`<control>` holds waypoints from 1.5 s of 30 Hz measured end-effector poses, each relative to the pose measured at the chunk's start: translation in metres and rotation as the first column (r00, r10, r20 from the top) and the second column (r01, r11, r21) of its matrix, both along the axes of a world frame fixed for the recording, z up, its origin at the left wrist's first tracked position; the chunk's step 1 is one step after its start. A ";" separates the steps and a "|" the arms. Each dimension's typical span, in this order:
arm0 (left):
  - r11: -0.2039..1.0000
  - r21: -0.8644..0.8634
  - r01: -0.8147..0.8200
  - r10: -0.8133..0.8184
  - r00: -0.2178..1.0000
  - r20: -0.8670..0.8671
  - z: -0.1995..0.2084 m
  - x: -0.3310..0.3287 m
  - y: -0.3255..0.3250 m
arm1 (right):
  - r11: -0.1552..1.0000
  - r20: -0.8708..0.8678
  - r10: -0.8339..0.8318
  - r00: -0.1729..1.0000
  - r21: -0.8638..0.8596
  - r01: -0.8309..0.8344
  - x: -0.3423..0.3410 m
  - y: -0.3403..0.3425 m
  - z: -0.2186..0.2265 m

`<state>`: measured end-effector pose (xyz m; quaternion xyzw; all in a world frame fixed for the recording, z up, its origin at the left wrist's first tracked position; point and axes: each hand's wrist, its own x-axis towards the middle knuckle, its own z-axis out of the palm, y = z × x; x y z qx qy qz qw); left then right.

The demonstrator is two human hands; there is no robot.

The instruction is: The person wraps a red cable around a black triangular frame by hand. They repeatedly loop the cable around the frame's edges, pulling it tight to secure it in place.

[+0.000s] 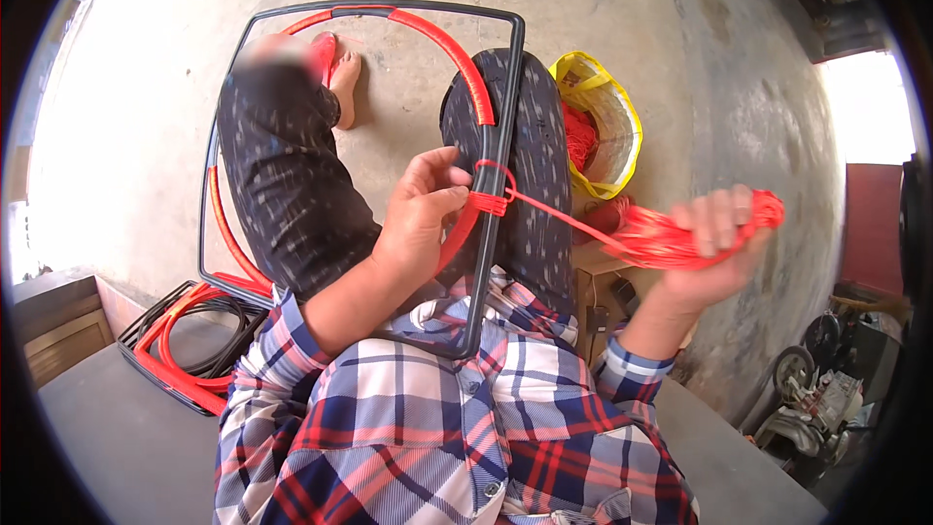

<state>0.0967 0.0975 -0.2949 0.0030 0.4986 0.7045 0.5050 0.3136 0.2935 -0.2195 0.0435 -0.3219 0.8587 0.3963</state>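
A black rectangular frame (483, 301) with a round hoop inside it rests across my thighs. Red wrapping (465, 68) covers parts of the hoop. Where hoop and frame side meet, several turns of red cord (489, 203) bind them, with a small loose loop standing above. My left hand (418, 219) is at this binding, thumb and fingers closed on its left edge. Out to the right, my right hand (714, 243) grips a long bundle of red cord (646, 238). From the bundle a taut strand runs to the binding.
A yellow-rimmed bag (637, 131) holding red cord stands on the concrete floor (408, 87) beside my right leg. More red-and-black frames (175, 369) lie on the grey seat (87, 408) at my left. Machine parts (816, 408) stand at the lower right.
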 end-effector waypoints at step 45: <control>0.915 0.373 0.150 -0.251 0.938 0.237 0.047 -0.005 -0.004 | 0.221 0.653 -0.569 0.500 0.707 -0.671 -0.049 -0.067 -0.044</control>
